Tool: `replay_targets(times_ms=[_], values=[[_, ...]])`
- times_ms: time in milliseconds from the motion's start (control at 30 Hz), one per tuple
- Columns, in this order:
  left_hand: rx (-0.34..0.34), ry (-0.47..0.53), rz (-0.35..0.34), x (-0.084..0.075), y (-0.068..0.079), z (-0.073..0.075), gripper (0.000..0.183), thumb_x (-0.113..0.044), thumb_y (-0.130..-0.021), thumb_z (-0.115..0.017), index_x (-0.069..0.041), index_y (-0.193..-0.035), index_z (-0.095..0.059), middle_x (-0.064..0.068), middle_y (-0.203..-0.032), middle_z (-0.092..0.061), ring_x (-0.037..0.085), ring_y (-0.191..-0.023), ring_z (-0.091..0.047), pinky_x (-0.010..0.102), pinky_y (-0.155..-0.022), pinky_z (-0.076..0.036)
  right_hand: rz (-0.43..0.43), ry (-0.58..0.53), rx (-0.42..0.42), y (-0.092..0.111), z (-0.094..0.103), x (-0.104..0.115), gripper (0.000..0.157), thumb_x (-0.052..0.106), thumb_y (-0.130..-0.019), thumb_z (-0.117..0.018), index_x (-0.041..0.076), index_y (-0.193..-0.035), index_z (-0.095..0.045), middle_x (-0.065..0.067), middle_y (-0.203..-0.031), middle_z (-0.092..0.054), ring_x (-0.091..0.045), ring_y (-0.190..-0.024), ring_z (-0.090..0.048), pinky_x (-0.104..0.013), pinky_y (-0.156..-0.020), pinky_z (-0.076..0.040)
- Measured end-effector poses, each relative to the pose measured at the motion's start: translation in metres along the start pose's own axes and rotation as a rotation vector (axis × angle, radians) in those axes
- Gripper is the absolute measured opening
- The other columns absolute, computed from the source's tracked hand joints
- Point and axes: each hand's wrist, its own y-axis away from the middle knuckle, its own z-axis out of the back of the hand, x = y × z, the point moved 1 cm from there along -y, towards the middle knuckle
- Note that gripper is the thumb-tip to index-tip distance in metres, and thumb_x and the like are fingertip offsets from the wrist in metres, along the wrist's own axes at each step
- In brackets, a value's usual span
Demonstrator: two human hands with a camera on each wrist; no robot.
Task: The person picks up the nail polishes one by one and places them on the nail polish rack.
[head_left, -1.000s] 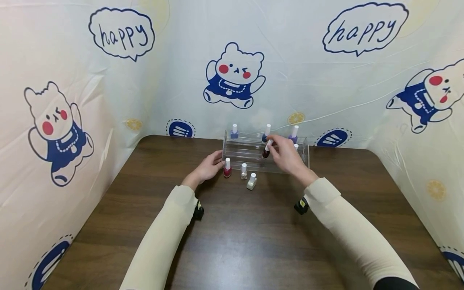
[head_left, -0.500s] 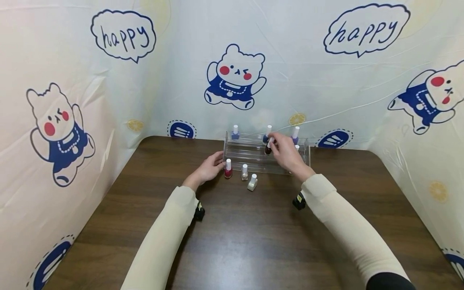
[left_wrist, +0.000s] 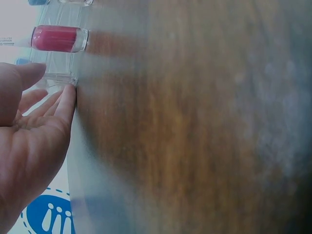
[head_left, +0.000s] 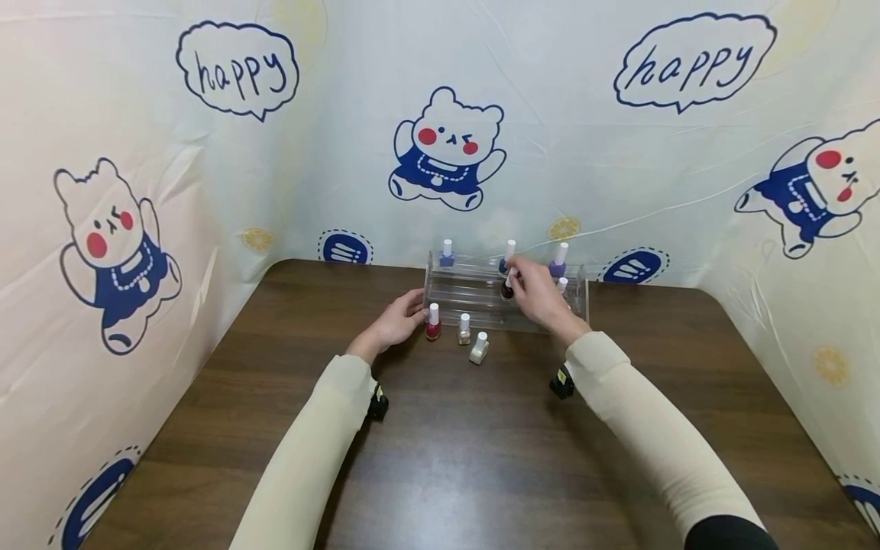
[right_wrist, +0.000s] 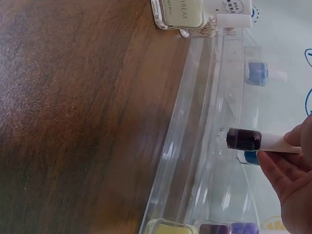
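Observation:
My right hand (head_left: pixel 543 296) pinches a dark nail polish bottle (right_wrist: pixel 243 139) by its white cap. The bottle is over the middle step of a clear tiered rack (head_left: pixel 459 293), in front of a blue polish bottle (head_left: pixel 504 265) on the top step. At the rack's left end, my left hand (head_left: pixel 397 319) touches the side with extended fingers, as the left wrist view shows. Close by it stands a red polish bottle (left_wrist: pixel 54 39) on the table, before the rack. A glitter bottle (head_left: pixel 464 331) and a pale bottle (head_left: pixel 479 350) stand to its right.
The top step also bears a light blue bottle (head_left: pixel 447 258) and a purple one (head_left: pixel 558 268). Lower at the rack's right end are a dark purple bottle (right_wrist: pixel 214 228) and a yellow one (right_wrist: pixel 170 228). A printed cloth (head_left: pixel 550 176) hangs behind the wooden table (head_left: pixel 467 443).
The right hand has brought the dark bottle slightly lower toward the middle step, its forearm shifting a little left. The left hand stays at the rack's end.

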Motion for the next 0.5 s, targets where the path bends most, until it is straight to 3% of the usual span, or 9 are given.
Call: replay_targets(times_ms=[500], values=[[-0.003,0.003,0.003,0.002,0.0001,0.0003,0.056,-0.015,-0.108,-0.052,-0.006,-0.16,-0.03,0.019,-0.161,-0.037,0.032,-0.146,-0.041,0.045,-0.119,-0.035,0.006,0.035,0.012,-0.003,-0.0031,-0.0015,0.022,-0.003,-0.1,-0.053,-0.006,-0.118,-0.066,-0.02,-0.105,-0.071,-0.029,-0.082,-0.066,-0.043,-0.071,-0.056]])
